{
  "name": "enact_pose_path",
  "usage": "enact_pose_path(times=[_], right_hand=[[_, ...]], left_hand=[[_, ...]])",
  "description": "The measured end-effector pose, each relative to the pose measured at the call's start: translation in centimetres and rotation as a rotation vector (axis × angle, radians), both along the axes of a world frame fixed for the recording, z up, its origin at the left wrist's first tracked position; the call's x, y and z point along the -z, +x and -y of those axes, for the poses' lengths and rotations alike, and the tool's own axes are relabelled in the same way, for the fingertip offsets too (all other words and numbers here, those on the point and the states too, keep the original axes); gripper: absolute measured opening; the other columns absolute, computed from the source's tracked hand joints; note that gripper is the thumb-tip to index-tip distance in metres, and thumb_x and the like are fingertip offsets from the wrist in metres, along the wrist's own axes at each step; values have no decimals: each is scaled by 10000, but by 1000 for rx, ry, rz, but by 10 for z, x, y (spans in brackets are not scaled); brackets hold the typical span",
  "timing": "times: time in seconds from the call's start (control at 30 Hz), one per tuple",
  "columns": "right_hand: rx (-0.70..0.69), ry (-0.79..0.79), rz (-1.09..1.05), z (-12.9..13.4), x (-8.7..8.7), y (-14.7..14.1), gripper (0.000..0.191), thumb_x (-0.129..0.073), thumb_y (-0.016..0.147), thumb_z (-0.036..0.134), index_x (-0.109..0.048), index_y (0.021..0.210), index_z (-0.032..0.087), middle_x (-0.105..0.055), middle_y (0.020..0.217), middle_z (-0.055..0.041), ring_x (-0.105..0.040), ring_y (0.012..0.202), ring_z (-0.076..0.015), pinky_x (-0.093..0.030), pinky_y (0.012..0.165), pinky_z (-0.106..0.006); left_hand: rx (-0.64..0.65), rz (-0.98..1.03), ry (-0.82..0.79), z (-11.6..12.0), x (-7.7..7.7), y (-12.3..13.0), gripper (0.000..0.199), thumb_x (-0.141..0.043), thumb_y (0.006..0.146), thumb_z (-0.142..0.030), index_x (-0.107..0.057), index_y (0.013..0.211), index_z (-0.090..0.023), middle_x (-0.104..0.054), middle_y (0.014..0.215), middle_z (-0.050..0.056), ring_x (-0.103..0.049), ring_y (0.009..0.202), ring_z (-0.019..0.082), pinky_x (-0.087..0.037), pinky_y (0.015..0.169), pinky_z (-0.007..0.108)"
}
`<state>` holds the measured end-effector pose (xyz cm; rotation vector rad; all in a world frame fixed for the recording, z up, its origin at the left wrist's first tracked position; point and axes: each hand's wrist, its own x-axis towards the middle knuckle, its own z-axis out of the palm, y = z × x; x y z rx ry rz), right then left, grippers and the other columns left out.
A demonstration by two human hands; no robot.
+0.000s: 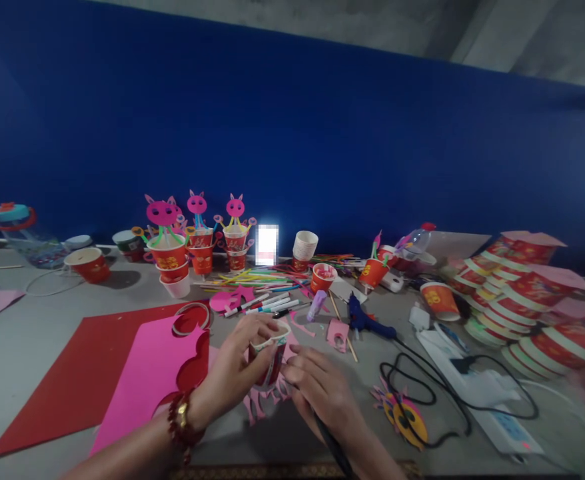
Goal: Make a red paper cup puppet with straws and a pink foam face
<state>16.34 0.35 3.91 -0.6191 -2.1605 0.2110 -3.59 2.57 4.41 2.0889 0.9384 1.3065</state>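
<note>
Blue wall (292,133) behind, left grip (242,357) holds a cup (275,368), right grip (322,390) a dark, cut-off tool (331,445).

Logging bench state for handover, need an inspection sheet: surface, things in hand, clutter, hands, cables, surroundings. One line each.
Surface: grey tabletop; red sheet partly under cut pink sheet.
Things in hand: patterned paper cup; dark slender tool, kind unclear.
Clutter: markers, loose colored sticks, paper scraps; leaning cup stacks at right.
Hands: left grips the cup; right holds the tool.
Cables: black cord from blue glue gun loops over a yellow-and-pink cutout, near white power strip, red light lit.
Surroundings: blue wall behind; other people, nothing seen.
</note>
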Motion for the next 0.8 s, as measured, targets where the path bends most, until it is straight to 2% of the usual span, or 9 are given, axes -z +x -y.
enact_pose_path(times=[0.07, 0.17, 0.27, 0.33, 0.4, 0.53, 0.63, 0.8], right_hand=[[45, -151, -84, 5, 2, -2, 285, -501, 891, 56, -678, 1022, 236, -738, 895, -48, -707, 909, -220, -562, 902, -361], [140, -541, -405, 17, 12, -12, 166, -548, 944, 206, -702, 993, 244, -721, 866, -35, -694, 807, -189, -569, 735, -282], [108, -849, -801, 25, 18, -27, 146, -603, 921, 316, -714, 910, 221, -687, 749, -20, -652, 685, -170, -536, 635, -255], [81, -970, -992, 25, 18, -34, 139, -660, 874, 335, -706, 836, 210, -664, 693, -13, -624, 638, -164, -520, 622, -259], [83, -1006, -1059, 24, 15, -37, 133, -685, 851, 337, -701, 809, 212, -649, 660, -6, -600, 607, -157, -508, 616, -261], [118, -872, -925, 24, 10, -32, 162, -678, 860, 369, -706, 810, 217, -664, 692, -17, -619, 673, -177, -520, 658, -278], [161, -797, -821, 25, 10, -29, 183, -641, 891, 377, -710, 855, 211, -679, 738, -26, -636, 712, -178, -523, 657, -270], [159, -803, -803, 26, 9, -29, 192, -630, 899, 376, -697, 865, 200, -681, 736, -26, -641, 703, -171, -525, 649, -265]], left_hand=[[-1, -26, 61, 2, -2, 0, 182, -544, 905, -55, -592, 993, -207, -657, 1111, 86, -584, 1148, 231, -501, 982, 432], [-39, -140, 293, 6, -1, 0, 330, -527, 864, 14, -583, 1114, -195, -650, 1153, 101, -515, 1244, 261, -437, 1060, 482], [-66, -240, 429, 7, 2, 0, 421, -512, 841, 44, -558, 1203, -165, -634, 1204, 133, -468, 1298, 286, -443, 1064, 486], [-68, -278, 467, 6, 4, 0, 410, -521, 846, 34, -554, 1207, -159, -625, 1226, 144, -464, 1307, 293, -449, 1066, 491], [-74, -269, 457, 5, 5, 0, 354, -554, 861, 0, -556, 1171, -171, -623, 1232, 142, -478, 1299, 294, -448, 1069, 499], [-115, -143, 327, 4, 5, 0, 229, -604, 892, -80, -532, 1075, -198, -613, 1234, 141, -529, 1257, 273, -474, 1039, 480], [-126, -109, 281, 5, 6, -1, 157, -588, 911, -93, -535, 990, -217, -596, 1242, 131, -497, 1300, 276, -475, 1033, 478], [-152, -74, 262, 7, 7, 0, 152, -578, 916, -87, -589, 980, -224, -569, 1250, 120, -457, 1330, 301, -468, 1030, 522]])
